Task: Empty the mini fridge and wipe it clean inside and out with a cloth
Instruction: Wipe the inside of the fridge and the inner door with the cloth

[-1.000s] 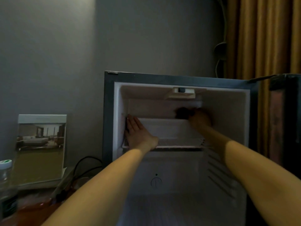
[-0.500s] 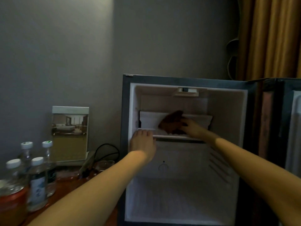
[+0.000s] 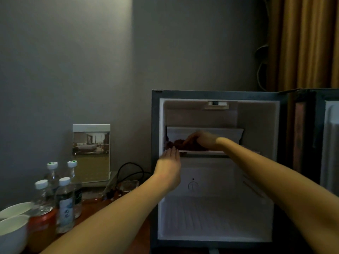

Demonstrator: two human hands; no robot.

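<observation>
The crumpled dark brown cloth [image 3: 178, 143] has slid left along the white plastic shelf [image 3: 229, 133] of the open grey-cased mini fridge [image 3: 220, 94] and now lies near the shelf's left end. The right hand [image 3: 203, 140] reaches across with its fingers curled over the cloth. The nearer left hand [image 3: 169, 162], fingers straight and together, touches the shelf's front lip just below the cloth, so the next stroke likely runs rightward along the shelf's length.

The single head-worn wide-angle camera looked forward and slightly downward from near the open mini fridge [image 3: 220, 94], whose interior it faced squarely, right of centre. The grey wall [image 3: 91, 61] filled the upper left, a curtain [image 3: 302, 43] the upper right; both forearms [image 3: 110, 217] extended from the lower edge.
</observation>
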